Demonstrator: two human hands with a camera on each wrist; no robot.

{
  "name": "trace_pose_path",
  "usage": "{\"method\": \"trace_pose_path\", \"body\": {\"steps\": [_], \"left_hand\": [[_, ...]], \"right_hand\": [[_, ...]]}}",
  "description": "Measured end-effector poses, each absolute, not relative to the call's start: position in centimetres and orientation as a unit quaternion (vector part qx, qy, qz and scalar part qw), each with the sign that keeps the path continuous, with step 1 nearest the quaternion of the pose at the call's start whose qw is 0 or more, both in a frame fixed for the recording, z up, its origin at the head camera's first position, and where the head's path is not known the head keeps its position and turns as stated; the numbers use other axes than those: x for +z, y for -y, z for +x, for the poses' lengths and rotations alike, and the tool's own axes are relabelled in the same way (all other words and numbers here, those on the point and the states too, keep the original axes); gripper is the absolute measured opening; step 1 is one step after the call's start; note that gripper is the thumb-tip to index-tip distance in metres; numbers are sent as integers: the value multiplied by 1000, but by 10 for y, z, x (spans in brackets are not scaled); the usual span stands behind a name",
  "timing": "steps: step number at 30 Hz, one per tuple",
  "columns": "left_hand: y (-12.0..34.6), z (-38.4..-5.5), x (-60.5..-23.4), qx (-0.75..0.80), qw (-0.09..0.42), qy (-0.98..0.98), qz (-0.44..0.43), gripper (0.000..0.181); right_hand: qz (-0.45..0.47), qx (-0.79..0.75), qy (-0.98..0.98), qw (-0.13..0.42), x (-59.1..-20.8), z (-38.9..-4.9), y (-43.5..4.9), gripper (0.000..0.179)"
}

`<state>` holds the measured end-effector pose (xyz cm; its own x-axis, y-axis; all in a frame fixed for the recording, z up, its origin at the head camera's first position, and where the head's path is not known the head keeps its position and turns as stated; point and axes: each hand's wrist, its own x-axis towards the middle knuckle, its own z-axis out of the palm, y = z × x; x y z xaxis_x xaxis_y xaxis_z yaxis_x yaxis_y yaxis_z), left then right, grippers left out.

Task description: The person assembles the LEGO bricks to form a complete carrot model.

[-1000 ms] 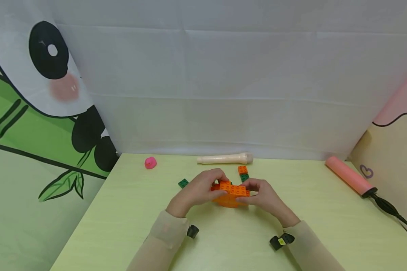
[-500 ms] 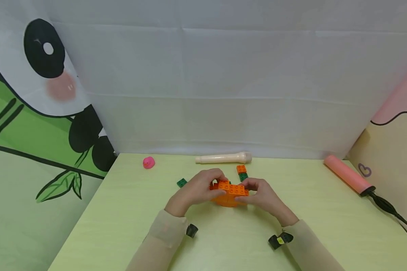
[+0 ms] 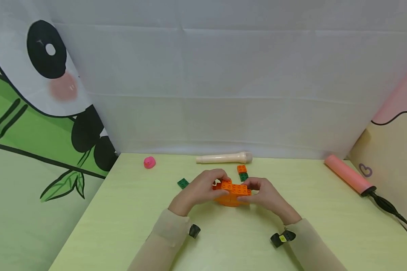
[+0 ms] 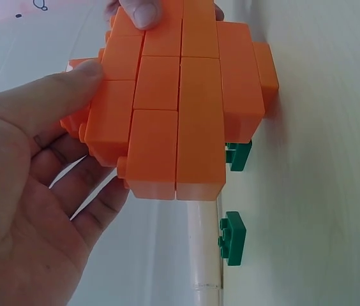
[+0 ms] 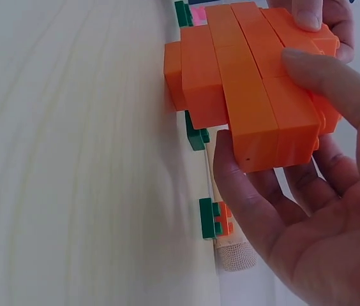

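Note:
A stepped build of stacked orange toy bricks (image 3: 232,199) stands in the middle of the table, wider in its middle rows than at its base. My left hand (image 3: 201,189) holds its left side, the thumb on the near face and the fingers reaching behind. On the opposite side my right hand (image 3: 266,195) grips it likewise, thumb in front. The left wrist view shows the smooth orange faces (image 4: 157,83) with the left thumb pressed at the studded edge. In the right wrist view, the right fingers curl behind the bricks (image 5: 253,108).
A green brick (image 3: 182,183) lies left of the build. Behind the right hand sit an orange brick (image 3: 242,169) and a green brick (image 3: 244,177) together. Farther back are a cream toy microphone (image 3: 224,158) and a pink toy (image 3: 149,162). A pink balloon pump (image 3: 349,175) lies at right.
The head view shifts very slightly. Both hands keep their hold on the orange bricks, with no other visible difference.

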<state>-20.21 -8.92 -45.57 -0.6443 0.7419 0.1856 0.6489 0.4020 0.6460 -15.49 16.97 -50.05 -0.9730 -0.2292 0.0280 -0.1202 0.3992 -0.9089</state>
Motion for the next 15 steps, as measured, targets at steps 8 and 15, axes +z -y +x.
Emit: {"method": "trace_pose_path", "body": {"steps": [8, 15], "left_hand": [[92, -199, -460, 371, 63, -824, 423, 21], [95, -196, -465, 384, 68, -817, 424, 21]], "right_hand": [[-121, -538, -833, 56, -499, -149, -168, 27], [-117, -543, -829, 58, -499, -142, -165, 26]]}}
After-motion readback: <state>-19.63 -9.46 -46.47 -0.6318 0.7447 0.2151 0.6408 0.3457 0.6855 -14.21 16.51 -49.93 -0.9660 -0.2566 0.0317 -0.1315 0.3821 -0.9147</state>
